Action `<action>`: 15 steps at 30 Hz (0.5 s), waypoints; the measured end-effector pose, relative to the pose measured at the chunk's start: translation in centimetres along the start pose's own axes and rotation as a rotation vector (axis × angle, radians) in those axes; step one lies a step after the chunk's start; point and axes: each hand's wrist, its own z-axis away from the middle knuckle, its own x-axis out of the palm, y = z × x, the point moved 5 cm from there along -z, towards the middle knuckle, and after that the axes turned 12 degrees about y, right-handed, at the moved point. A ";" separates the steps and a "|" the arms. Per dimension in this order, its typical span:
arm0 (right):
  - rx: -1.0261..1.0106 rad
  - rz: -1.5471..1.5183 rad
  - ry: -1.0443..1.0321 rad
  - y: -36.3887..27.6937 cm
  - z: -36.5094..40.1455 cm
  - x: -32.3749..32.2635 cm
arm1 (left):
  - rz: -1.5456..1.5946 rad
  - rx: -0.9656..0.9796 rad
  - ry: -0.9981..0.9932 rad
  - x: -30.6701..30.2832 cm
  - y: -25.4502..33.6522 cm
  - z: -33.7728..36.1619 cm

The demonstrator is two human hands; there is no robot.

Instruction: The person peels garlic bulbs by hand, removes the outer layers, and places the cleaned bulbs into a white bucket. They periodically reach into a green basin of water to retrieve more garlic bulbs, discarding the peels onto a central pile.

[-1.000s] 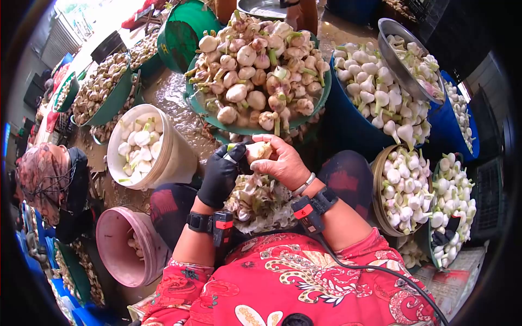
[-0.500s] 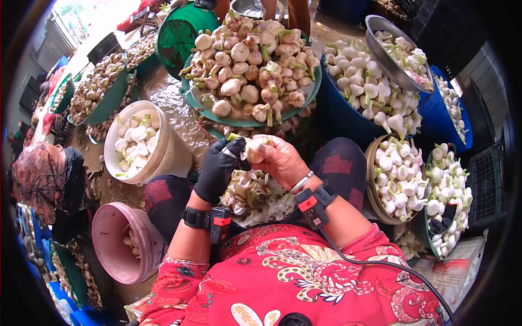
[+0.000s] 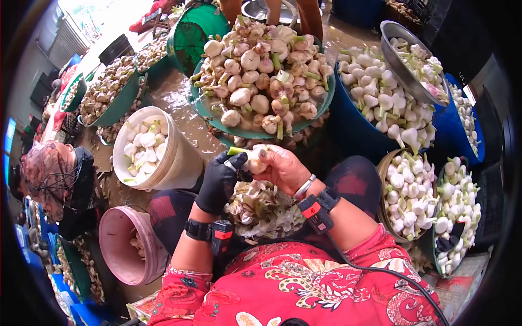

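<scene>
A garlic bulb (image 3: 254, 162) with a short green stem is held between my two hands, above my lap. My left hand (image 3: 220, 182), in a black glove with lighter finger wrapping, is closed around the bulb's stem side. My bare right hand (image 3: 286, 173) pinches the other side with thumb and fingers. Part of the bulb is hidden by the fingers. Just below lies a heap of loose garlic skins (image 3: 263, 209) between my knees. Beyond my hands stands a green basin (image 3: 204, 117) piled high with unpeeled, stemmed garlic.
At left are a white bucket (image 3: 182, 157) holding cleaned bulbs and a pink bucket (image 3: 117, 255) with a few pieces. At right, a blue tub (image 3: 348, 122), a metal bowl (image 3: 387, 51) and a round container (image 3: 383, 212) hold garlic. Another person (image 3: 51, 176) sits at far left.
The camera view has shifted, so the surroundings sit farther right in the picture. More of the bulb's green stem shows above my left fingers. Both hands still grip the bulb.
</scene>
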 end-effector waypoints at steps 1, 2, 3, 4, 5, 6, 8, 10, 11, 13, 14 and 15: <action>0.040 -0.004 -0.001 0.3 -0.4 -0.3 | 0.034 -0.047 0.017 -0.1 -0.3 -0.1; 0.077 -0.014 -0.010 0.2 -1.2 -0.7 | 0.060 -0.088 0.038 -0.1 -0.3 -0.7; 0.090 -0.027 -0.012 0.2 -1.5 -0.5 | -0.038 -0.080 0.005 -0.3 0.0 -0.8; 0.088 -0.036 -0.019 -0.1 -1.8 -0.6 | -0.048 -0.077 0.009 -0.4 0.3 -0.8; 0.205 -0.058 -0.043 0.1 -1.9 -0.6 | -0.109 -0.038 0.025 -0.4 0.8 -0.7; 0.317 -0.077 -0.068 0.1 -2.1 -0.5 | -0.169 0.006 0.039 -0.4 1.3 -0.7; 0.483 -0.149 -0.189 0.6 -2.9 -0.6 | -0.327 0.098 0.092 -0.9 1.3 -1.3; 0.687 -0.177 -0.374 0.2 -1.6 0.2 | -0.726 0.645 0.032 0.1 3.4 -1.1; 0.781 -0.177 -0.460 1.2 -0.7 0.6 | -0.797 0.649 0.016 -0.1 2.6 -1.6; 0.766 -0.228 -0.559 1.9 0.2 1.0 | -0.818 0.650 0.008 0.9 2.1 -1.6; 0.713 -0.299 -0.557 2.2 0.6 0.9 | -0.621 0.500 -0.006 0.9 1.4 -1.2; 0.618 -0.334 -0.447 2.0 0.0 0.3 | -0.322 0.176 0.054 1.1 1.6 -0.9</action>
